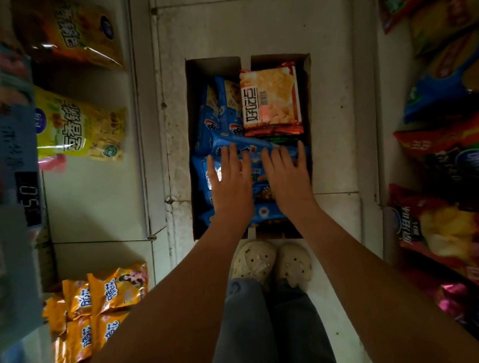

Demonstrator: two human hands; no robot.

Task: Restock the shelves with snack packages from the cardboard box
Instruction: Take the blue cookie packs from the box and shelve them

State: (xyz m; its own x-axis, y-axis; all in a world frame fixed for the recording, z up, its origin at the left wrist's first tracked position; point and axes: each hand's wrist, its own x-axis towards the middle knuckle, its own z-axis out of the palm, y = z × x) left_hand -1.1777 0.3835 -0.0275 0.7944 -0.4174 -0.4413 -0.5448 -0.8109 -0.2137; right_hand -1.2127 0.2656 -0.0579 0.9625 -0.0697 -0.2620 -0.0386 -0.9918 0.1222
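- Our fingers are spread and almost straight on both hands, and they hold nothing.
- The left hand and right hand reach down side by side, palms down, over the blue packages. We cannot tell whether they touch the wrappers.
- The cardboard box lies open on the tiled floor at the centre, with its flaps folded out at 12 o'clock.
- Glossy blue wrappers with white lettering and pictured biscuits fill the box from 10 round to 6 o'clock.
- An orange package with a red edge, printed with crackers, lies flat on top at 1 o'clock in the box.
- At 6 o'clock, our pale shoes stand just beside the box.
- Yellow bags sit at 9 o'clock, and chip bags at 3 o'clock.
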